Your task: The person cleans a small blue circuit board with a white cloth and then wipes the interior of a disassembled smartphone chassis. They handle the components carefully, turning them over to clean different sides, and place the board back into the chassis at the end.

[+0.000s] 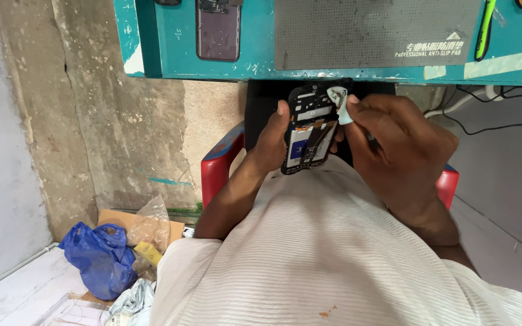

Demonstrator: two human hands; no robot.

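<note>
Head view, looking down over the lap. Left hand [271, 145] closed around an opened phone [310, 128] with its back cover off, thumb up along the left edge, inner frame and boards facing the camera. The phone is held upright just above the striped white shirt [333, 253], below the edge of the teal workbench [261, 60].

Right hand [394, 151] closed in a pinch on a small pale wipe [339, 99], pressed to the phone's upper right corner, at about 1 o'clock on the device (whether a tool is also tucked in this hand, cannot tell).

Step in hand, by my judgement: cleaning the exposed interior near the top of the phone, wipe in contact with the frame.

Next move calls for: light pressure, short strokes, and a steady left grip so the body does not twist; the flat cables at the centre look delicate and should be kept clear of the wipe.

Surroundings: grey anti-slip mat [376, 30] on the bench at 12 o'clock; a second phone [218, 30] lying on the bench at 11 o'clock; red chair [215, 163] under the person; blue plastic bag [101, 253] on the floor at 8 o'clock.
</note>
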